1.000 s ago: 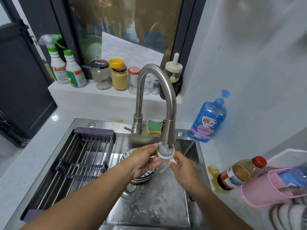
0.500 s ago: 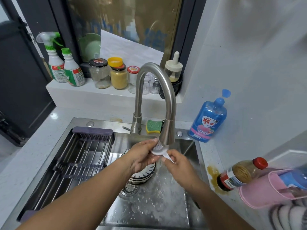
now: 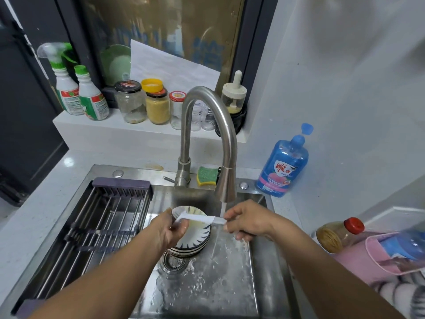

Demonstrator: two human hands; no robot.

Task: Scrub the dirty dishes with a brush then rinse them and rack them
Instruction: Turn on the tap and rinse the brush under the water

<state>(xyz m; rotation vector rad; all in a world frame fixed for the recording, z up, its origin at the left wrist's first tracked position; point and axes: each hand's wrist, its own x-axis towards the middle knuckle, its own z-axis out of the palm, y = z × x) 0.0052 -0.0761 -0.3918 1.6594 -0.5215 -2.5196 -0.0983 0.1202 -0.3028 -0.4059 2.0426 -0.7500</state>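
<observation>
A white brush [image 3: 200, 218] lies level under the running water from the steel tap [image 3: 226, 178]. My left hand [image 3: 169, 230] grips its left end, and my right hand [image 3: 248, 221] pinches its right end. Just below the brush, a stack of small plates with blue-striped rims [image 3: 195, 240] sits in the sink [image 3: 220, 286] beside the drain [image 3: 173, 261]. My left hand hides part of the stack. The metal drying rack [image 3: 108, 229] spans the sink's left half and holds nothing.
A green and yellow sponge [image 3: 207, 176] lies behind the tap, with a blue dish soap bottle [image 3: 284, 166] at its right. Jars and spray bottles [image 3: 79, 95] line the window ledge. A red-capped bottle [image 3: 338, 233] and a pink container [image 3: 388, 259] crowd the right counter.
My hands came down from the spout and moved apart. The brush, held up against the spout before, now lies level in the stream.
</observation>
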